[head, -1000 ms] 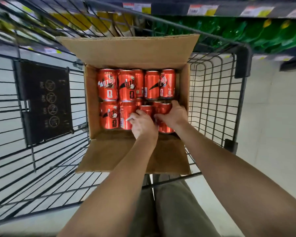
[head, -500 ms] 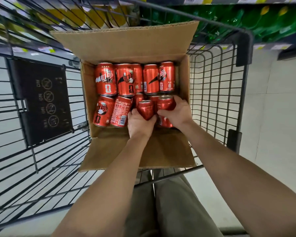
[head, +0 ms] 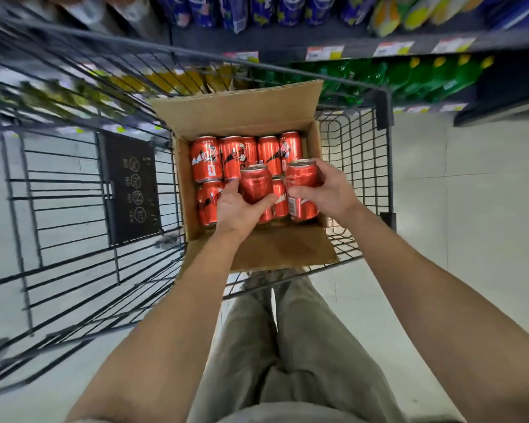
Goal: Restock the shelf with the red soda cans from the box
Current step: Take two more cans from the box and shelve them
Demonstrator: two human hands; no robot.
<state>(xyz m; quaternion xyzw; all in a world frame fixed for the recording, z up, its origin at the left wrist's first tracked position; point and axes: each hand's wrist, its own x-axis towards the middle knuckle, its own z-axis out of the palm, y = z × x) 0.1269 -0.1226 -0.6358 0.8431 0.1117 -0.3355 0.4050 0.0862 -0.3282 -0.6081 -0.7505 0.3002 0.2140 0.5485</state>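
The left hand (head: 235, 209) is curling round the left can (head: 256, 184), the right hand (head: 327, 190) round the right can (head: 301, 181), over the box (head: 242, 117); the cans are looking rigid, slick, likely full, so mid-wall grips suit.

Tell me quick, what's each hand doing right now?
Left hand: holding a red soda can.
Right hand: holding a second red soda can.

Pale tiled floor (head: 471, 209) lies under a black wire cart (head: 384, 108); beyond it, shelves (head: 287, 41) edged with price tags (head: 324, 52) hold green bottles (head: 425, 77) below blurred blue bottles (head: 235, 10)
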